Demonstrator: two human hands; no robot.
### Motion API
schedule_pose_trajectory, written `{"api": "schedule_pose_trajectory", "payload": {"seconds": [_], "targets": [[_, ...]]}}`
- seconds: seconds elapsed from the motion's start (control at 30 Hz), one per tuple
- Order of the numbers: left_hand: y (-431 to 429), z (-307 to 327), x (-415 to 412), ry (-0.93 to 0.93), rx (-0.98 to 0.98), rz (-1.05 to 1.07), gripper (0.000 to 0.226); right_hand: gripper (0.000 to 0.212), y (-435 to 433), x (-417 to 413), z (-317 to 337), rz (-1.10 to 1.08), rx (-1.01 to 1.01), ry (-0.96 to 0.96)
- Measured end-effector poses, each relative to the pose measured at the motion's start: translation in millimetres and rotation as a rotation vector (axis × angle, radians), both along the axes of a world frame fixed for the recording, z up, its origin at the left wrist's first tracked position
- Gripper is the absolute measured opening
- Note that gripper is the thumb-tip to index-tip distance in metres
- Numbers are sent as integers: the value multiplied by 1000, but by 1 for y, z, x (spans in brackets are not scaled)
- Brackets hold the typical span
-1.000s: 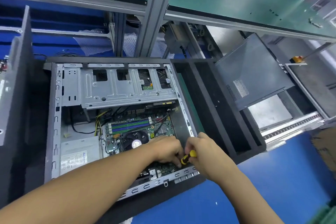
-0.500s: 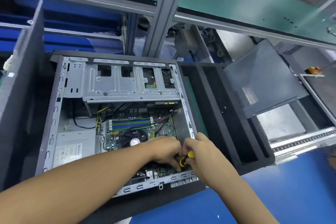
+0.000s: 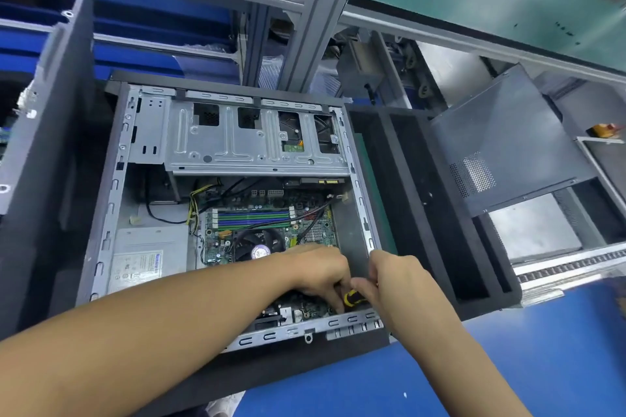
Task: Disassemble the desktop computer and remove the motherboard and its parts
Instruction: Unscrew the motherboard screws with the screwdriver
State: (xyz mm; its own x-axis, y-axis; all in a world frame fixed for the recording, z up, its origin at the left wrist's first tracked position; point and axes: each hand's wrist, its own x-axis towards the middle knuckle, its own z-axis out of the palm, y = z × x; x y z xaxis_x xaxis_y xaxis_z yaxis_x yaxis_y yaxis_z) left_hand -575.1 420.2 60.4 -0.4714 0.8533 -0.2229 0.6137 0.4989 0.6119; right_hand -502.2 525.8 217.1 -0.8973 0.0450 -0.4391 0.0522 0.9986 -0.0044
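Barely any change: your right hand [image 3: 403, 284] still grips the yellow screwdriver [image 3: 352, 298] at the near right corner of the motherboard [image 3: 271, 230], left hand [image 3: 318, 272] curled beside it, its hold hidden. The motherboard sits in the case [image 3: 111, 213] yet, so you're probably still unscrewing.

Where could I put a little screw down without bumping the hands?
The blue table beside the right hand is bare. So is the grey case floor between the motherboard and the case's right rail. The near corner is crowded: the left hand and right hand meet there round the screwdriver.
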Motion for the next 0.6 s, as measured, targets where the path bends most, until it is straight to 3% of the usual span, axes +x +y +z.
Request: {"api": "schedule_pose_trajectory", "payload": {"seconds": [0.2,0.4,0.53,0.6], "targets": [[-2,4,-2,-80,2,-48,17,14,6,6,4,99,-95,-17],[-3,4,0,-37,-33,-45,18,19,6,9,0,2,-223,1],[1,5,-2,46,-21,-49,28,40,4,10,-3,-117,-72,63],[2,1,-2,43,-25,-54,28,34,3,10,-2,-85,-72,49]]}}
